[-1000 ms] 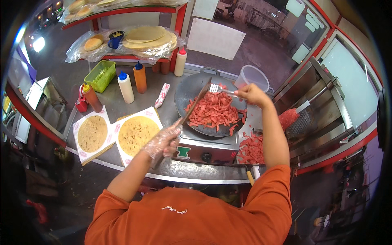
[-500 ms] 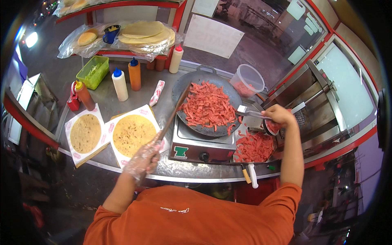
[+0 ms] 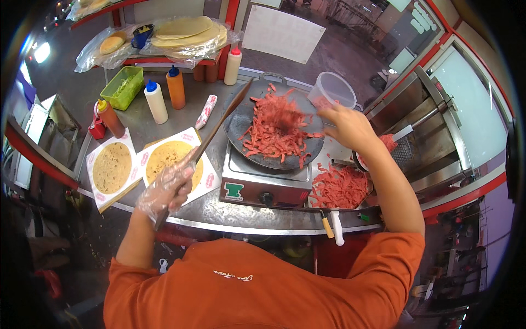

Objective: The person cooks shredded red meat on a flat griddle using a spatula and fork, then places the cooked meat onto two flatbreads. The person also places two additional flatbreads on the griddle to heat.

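My left hand (image 3: 164,192), in a clear plastic glove, is closed around a long wooden spatula (image 3: 219,126), its blade raised at the left rim of the round black griddle pan (image 3: 241,140). Shredded reddish meat (image 3: 276,126) is heaped in the pan, some strips spilling toward its edges. My bare right hand (image 3: 350,127) is over the pan's right side, fingers bent around a metal spatula (image 3: 287,119) that shows only as a dark smear of motion over the meat. A steel gas stove (image 3: 266,192) holds up the pan.
Two flatbreads (image 3: 112,167) on white paper lie at left. Sauce bottles (image 3: 156,101), a green tub (image 3: 123,90) and a clear bucket (image 3: 334,90) stand behind. More shredded meat (image 3: 342,186) sits right of the stove, by a white-handled knife (image 3: 337,227) and a vertical grill (image 3: 419,137).
My right hand has moved up and left with the metal spatula, stirring the meat. My left hand has drawn back to the lower left, and the wooden spatula has lifted off the meat.
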Demonstrator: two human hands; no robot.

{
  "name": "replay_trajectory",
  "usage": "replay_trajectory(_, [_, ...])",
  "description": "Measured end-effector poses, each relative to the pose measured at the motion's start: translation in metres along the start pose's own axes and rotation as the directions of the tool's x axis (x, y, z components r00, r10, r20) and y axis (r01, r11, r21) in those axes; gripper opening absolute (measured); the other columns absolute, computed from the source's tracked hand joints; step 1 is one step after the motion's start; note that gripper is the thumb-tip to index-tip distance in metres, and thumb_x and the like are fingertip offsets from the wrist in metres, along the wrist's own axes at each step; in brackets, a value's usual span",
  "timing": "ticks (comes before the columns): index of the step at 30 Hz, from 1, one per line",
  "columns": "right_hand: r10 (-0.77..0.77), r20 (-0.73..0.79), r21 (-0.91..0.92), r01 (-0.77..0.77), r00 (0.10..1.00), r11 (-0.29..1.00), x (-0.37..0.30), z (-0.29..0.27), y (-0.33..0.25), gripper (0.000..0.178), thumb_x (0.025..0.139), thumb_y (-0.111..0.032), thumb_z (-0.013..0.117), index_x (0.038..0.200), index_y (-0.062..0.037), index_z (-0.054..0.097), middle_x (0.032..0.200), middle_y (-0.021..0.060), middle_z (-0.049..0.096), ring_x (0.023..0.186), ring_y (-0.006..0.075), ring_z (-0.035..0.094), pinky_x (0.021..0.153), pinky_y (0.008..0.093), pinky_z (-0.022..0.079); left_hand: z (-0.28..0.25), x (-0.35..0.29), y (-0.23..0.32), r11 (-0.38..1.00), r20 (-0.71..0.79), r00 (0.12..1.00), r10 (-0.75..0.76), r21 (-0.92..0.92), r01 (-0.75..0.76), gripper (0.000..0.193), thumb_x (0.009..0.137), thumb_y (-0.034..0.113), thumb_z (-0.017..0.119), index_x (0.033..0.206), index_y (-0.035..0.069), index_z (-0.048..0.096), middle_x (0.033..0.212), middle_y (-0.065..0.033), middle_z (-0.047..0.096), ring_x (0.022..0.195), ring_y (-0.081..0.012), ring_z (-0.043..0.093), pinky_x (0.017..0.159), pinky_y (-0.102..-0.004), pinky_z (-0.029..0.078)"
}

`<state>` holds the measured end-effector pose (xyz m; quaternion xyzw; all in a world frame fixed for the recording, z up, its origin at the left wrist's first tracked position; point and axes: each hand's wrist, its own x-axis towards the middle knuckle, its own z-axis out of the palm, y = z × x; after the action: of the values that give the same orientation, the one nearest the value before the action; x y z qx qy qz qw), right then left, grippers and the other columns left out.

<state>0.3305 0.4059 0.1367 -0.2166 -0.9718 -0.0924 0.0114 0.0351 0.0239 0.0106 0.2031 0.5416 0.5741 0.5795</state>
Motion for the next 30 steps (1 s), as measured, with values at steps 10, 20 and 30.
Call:
replay_trajectory(10, [0.279,0.603,0.690,-0.665,0.747,0.286,-0.004,0.052,-0.007,0.044,0.100,-0.045,0.075,0.094,-0.0028,0.082,0.069,0.0025,0.068,0.060,0.0120,0.058,0.058,0.0344,0.046,0.062,0.009,-0.054,0.990,0.188,0.979,-0.077,-0.099,0.097,0.066,0.113,0.039,0.054,0.171,0.025,0.025,0.074,0.0054,0.042,0.045,-0.0036,0.034,0.039,-0.0213,0.032])
replay_trajectory(20, [0.271,0.119,0.634,-0.283,0.955,0.719,-0.014,0.040,0.011,0.030,0.100,-0.027,0.075,0.116,-0.0023,0.080,0.073,0.0003,0.068,0.063,0.0086,0.055,0.055,0.0302,0.045,-0.012,-0.002,-0.011,0.996,0.042,0.998,-0.054,-0.072,0.057,0.059,0.110,0.036,0.058,0.164,0.021,0.040,0.071,0.0052,0.045,0.044,-0.0018,0.034,0.036,-0.0186,0.026])
replay_trajectory(30, [0.381,0.360,0.725,-0.512,0.852,0.460,0.006,0.083,-0.021,0.041,0.101,-0.043,0.074,0.104,-0.0022,0.081,0.064,0.0039,0.063,0.056,0.0117,0.052,0.053,0.0353,0.043,0.043,0.010,-0.036,0.975,0.211,0.974,-0.085,-0.185,0.126,0.060,0.111,0.040,0.058,0.166,0.027,0.037,0.072,0.0050,0.046,0.041,-0.0025,0.032,0.036,-0.0194,0.028])
